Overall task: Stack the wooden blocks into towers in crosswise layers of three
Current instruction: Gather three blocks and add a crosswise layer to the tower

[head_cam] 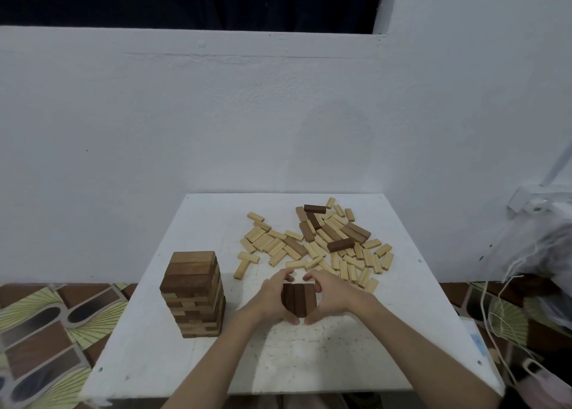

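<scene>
Three dark wooden blocks lie side by side as one layer on the white surface, long sides touching, ends pointing toward 12 and 6 o'clock. The left hand cups them from the 9 o'clock side and the right hand from 3 o'clock. Fingers of both hands curl round the far ends, and the thumbs meet near the close ends, so both hands grasp the layer between them.

At 9 o'clock from this layer, well apart, stands a finished tower of brown blocks in crosswise layers, its top layer running left to right. From 12 to 2 o'clock spreads a loose pile of blocks, mostly pale wood with several darker brown ones lying among and over them; its nearest pieces lie just beside the right hand's knuckles.

Behind the surface rises a white wall. A patterned floor shows at 8 o'clock, and a white cord hangs at 3 o'clock.
</scene>
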Demonstrator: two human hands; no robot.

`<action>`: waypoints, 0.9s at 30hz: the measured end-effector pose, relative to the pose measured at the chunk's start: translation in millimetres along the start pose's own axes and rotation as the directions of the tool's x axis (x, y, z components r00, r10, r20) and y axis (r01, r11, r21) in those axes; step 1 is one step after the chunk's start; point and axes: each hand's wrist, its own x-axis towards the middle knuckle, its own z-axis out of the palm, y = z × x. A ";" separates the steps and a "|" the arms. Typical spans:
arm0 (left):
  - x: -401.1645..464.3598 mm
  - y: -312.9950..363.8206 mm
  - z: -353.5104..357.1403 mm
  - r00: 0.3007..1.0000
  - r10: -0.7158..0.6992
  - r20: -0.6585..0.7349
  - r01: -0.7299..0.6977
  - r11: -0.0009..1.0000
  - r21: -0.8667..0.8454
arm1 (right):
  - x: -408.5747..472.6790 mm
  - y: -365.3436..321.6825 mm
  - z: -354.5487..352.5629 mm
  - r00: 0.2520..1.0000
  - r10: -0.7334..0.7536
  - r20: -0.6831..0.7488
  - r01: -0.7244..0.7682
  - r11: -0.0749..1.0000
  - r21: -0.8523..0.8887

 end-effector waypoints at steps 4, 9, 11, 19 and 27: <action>-1.5 0.5 1.0 1.000 0.012 -0.012 -0.012 1.000 -0.014 | -0.4 -0.9 -0.6 1.000 -0.013 -0.003 0.013 1.000 -0.010; -4.4 0.7 2.3 0.999 0.037 -0.035 -0.038 0.999 -0.022 | -1.1 0.5 1.8 1.000 -0.016 -0.012 0.015 1.000 -0.007; -5.4 0.4 2.3 0.999 0.037 -0.036 -0.038 0.999 -0.039 | -1.3 1.8 2.4 1.000 -0.014 -0.016 0.014 1.000 0.002; -7.8 0.9 0.8 0.999 0.037 -0.023 -0.038 0.997 -0.072 | 0.7 5.7 5.1 0.999 -0.022 -0.025 0.022 1.000 -0.007; -9.1 2.7 -0.2 0.999 0.031 -0.029 -0.033 0.997 -0.064 | -0.5 6.7 7.2 0.998 -0.031 -0.049 0.032 0.999 0.013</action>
